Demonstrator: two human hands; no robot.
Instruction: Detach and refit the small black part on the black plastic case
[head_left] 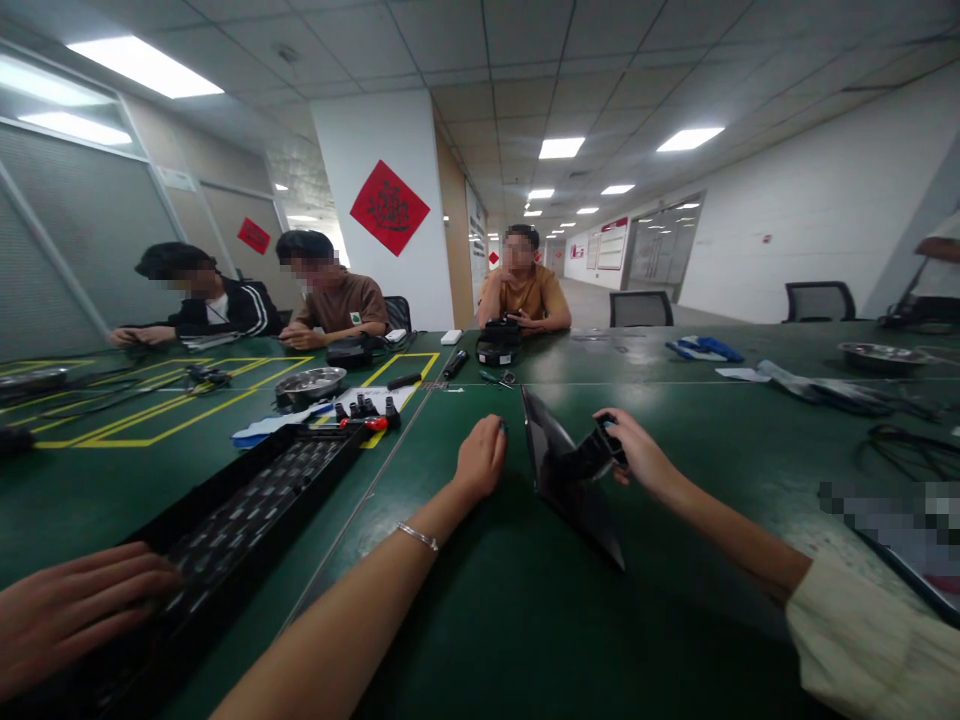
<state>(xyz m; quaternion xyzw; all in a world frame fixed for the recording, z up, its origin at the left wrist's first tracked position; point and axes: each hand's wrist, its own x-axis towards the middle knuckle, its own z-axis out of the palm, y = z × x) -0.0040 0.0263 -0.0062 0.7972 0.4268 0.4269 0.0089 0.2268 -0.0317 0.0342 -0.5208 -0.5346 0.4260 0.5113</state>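
My left hand (482,458), below a silver bracelet (418,536), is closed near the middle of the table, just left of a thin black panel (551,455). Whatever its curled fingers may hold is hidden, though a small dark blue spot shows at the fingertips. The panel stands tilted on the green tabletop, and a black bracket (592,455) juts from its right side. Around the bracket's outer end my right hand (637,452) is closed. A gap separates my left hand from the panel.
A co-worker's hand (82,610) reaches over a long black tray (300,490) at left. Beyond it are a metal bowl (311,384), a red-handled tool (365,424) and several black cylinders. Three people sit across the table. Cables (911,450) and a blue cloth (705,349) lie right.
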